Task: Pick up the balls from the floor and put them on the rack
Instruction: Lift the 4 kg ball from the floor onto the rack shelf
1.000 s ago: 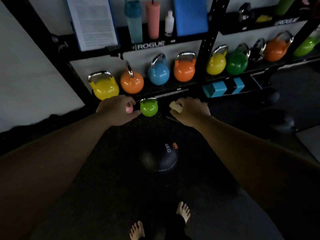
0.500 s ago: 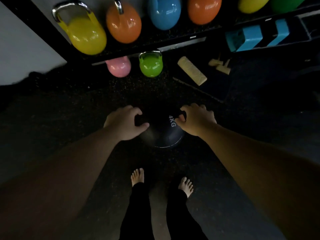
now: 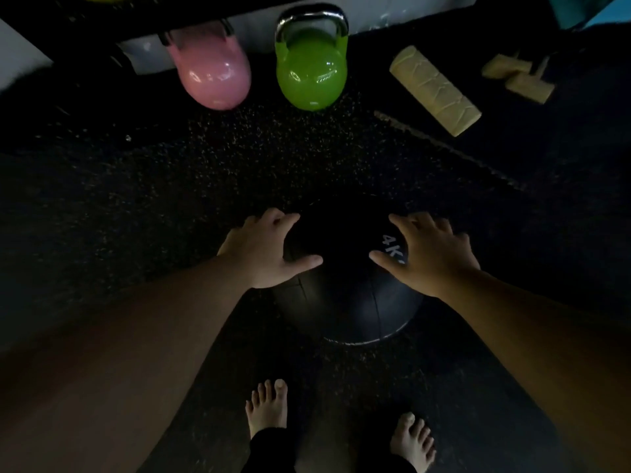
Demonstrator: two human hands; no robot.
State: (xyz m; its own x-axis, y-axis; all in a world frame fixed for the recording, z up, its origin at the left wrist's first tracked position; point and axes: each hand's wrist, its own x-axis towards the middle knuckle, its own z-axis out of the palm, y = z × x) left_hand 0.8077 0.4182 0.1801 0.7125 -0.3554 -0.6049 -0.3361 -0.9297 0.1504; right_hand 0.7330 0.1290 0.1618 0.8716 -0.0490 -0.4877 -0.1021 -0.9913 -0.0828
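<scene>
A black medicine ball marked 4KG lies on the dark rubber floor just ahead of my bare feet. My left hand rests against its upper left side with fingers spread. My right hand lies on its upper right side, partly covering the white 4KG lettering, fingers also spread. The ball still sits on the floor between both hands. Only the bottom edge of the rack shows, at the top left.
A pink kettlebell and a green kettlebell stand on the floor beyond the ball, below the rack. A beige ribbed block and smaller beige pieces lie at the right. My feet stand close behind the ball.
My view dropped from the rack shelves toward the floor. Both hands came down from near the kettlebells onto the sides of the black ball, and the ball looks much closer.
</scene>
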